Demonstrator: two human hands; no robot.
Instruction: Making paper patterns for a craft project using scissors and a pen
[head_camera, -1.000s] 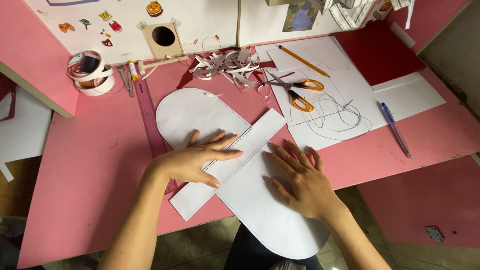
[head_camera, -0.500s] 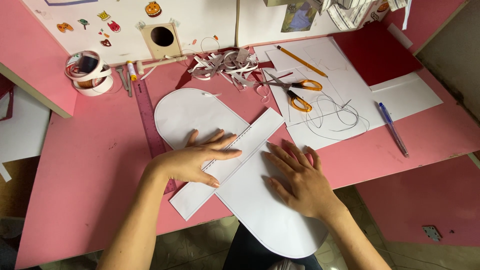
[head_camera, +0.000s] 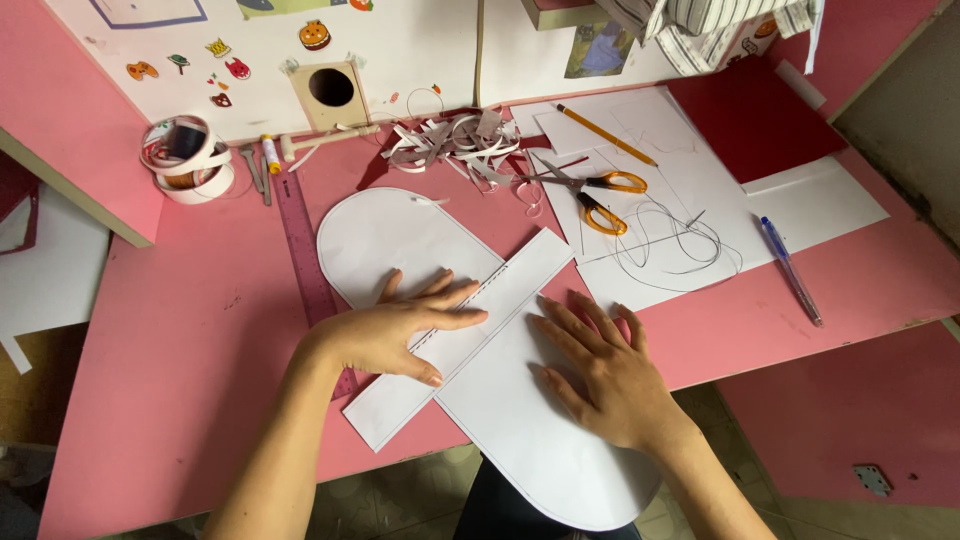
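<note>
A long white paper cutout with rounded ends (head_camera: 400, 240) lies on the pink desk (head_camera: 180, 360), its near end hanging over the front edge. A white paper strip (head_camera: 520, 275) lies diagonally across it. My left hand (head_camera: 395, 335) rests flat on the strip, fingers pointing right. My right hand (head_camera: 600, 370) lies flat on the rounded cutout just right of the strip, fingers spread. Neither hand grips anything.
A purple ruler (head_camera: 303, 240) lies left of the cutout. Orange-handled scissors (head_camera: 600, 195), a pencil (head_camera: 605, 135), thin wire and white sheets lie at the right. Paper scraps (head_camera: 450, 145), tape rolls (head_camera: 185, 160) and a blue pen (head_camera: 790, 270) are also on the desk.
</note>
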